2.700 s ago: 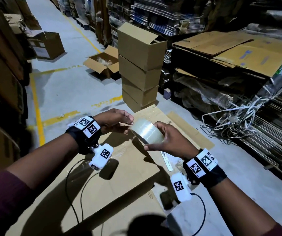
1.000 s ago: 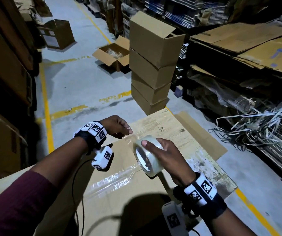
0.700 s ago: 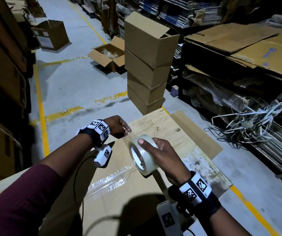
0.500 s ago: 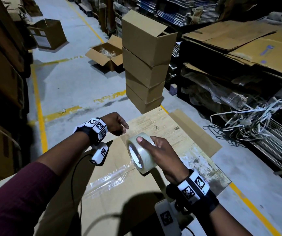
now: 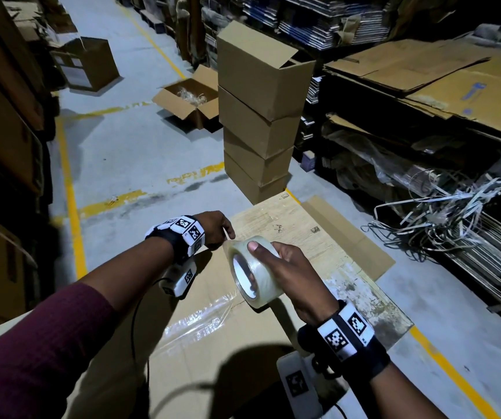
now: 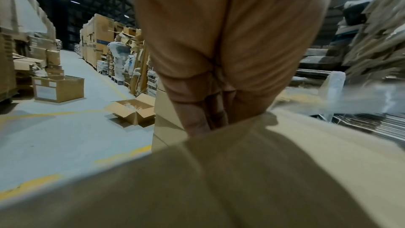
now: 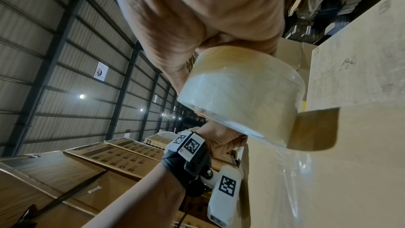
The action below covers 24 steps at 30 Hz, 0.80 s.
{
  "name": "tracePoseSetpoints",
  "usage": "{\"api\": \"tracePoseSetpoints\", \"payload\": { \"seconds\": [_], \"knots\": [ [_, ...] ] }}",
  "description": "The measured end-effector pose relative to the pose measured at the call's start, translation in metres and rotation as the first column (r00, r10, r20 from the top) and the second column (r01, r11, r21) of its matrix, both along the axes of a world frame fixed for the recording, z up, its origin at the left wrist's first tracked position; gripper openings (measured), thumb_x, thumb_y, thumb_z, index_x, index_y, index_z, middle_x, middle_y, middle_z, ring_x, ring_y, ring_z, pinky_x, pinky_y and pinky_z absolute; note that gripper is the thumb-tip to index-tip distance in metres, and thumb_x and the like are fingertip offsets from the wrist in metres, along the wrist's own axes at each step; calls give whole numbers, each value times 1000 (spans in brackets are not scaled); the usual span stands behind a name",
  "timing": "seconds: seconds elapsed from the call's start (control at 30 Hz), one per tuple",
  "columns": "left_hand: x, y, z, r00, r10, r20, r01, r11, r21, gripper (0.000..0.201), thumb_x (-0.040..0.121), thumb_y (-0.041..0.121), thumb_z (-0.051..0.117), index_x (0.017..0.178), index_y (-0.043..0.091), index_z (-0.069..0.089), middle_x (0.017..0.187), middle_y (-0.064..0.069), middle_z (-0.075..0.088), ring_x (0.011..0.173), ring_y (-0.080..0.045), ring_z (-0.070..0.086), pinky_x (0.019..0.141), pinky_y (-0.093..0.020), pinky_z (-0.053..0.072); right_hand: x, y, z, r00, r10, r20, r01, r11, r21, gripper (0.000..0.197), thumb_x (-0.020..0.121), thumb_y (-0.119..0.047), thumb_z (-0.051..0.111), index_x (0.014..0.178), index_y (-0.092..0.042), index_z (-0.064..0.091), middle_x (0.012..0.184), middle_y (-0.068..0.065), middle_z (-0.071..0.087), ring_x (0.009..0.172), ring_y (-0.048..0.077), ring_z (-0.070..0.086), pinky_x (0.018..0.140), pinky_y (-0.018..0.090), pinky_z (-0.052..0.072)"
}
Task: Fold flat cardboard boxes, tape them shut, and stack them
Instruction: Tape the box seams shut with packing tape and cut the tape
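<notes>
While the right hand (image 5: 291, 276) grips the clear tape roll (image 5: 253, 270) just above the cardboard box (image 5: 213, 343), the left hand (image 5: 216, 226) pinches the tape's free end at the far edge, so we're mid-taping. Next I'd guess: run the strip along the seam, press, tear. Count: one roll, four boxes in the stack (image 5: 258, 116).

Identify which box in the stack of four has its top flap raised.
The topmost box of the stack: one flap stands up at its top, while the three boxes beneath it are covered by the box above.
</notes>
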<state>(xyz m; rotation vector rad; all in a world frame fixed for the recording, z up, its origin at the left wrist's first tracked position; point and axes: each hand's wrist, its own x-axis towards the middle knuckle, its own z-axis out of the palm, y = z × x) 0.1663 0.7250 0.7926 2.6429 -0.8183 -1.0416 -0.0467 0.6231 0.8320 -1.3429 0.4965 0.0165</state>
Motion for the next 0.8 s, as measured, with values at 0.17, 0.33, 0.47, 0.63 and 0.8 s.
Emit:
{"api": "tracePoseSetpoints", "payload": {
  "seconds": [0.17, 0.33, 0.47, 0.63, 0.8],
  "knots": [
    [-6, 8, 7, 997, 46, 65, -48, 998, 27, 26, 88, 2, 62, 111, 11, 69, 105, -6, 71, 75, -20, 61, 59, -21, 52, 0, -2, -5, 1000, 21, 2, -21, 999, -27, 42, 94, -42, 70, 106, -2, 72, 99, 27, 73, 82, 31, 70, 74, 34, 57],
    [3, 28, -2, 960, 261, -98, -277, 931, -238, 26, 95, 32, 67, 87, 10, 78, 85, -4, 77, 72, -19, 70, 69, -29, 59, 1, -4, -8, 1000, 19, 0, -19, 998, -59, 43, 93, -43, 70, 106, -3, 73, 101, 24, 74, 87, 31, 72, 81, 36, 55],
    [-6, 31, -10, 955, 277, -105, -295, 916, -272, 41, 88, 46, 72, 71, 9, 77, 73, -5, 74, 65, -19, 66, 72, -31, 56, 4, -4, -7, 999, 39, -1, -39, 996, -78, 39, 93, -42, 70, 105, -4, 74, 103, 21, 74, 84, 23, 71, 81, 35, 53],
    [-19, 32, -20, 964, 265, 20, -252, 936, -246, 57, 92, 50, 65, 51, 16, 45, 54, -2, 49, 56, -19, 46, 64, -29, 39, 3, -3, -6, 999, 40, -10, -41, 991, -130, 37, 93, -43, 70, 104, -8, 76, 101, 16, 76, 85, 20, 72, 81, 33, 53],
    [-32, 30, -20, 967, 254, 11, -246, 945, -217, 59, 97, 54, 54, 53, 17, 39, 54, -2, 43, 53, -20, 40, 58, -28, 34, -1, -3, -6, 1000, 27, 8, -26, 988, -154, 37, 92, -45, 71, 102, -10, 77, 100, 14, 77, 83, 19, 72, 78, 32, 53]
  ]
}}
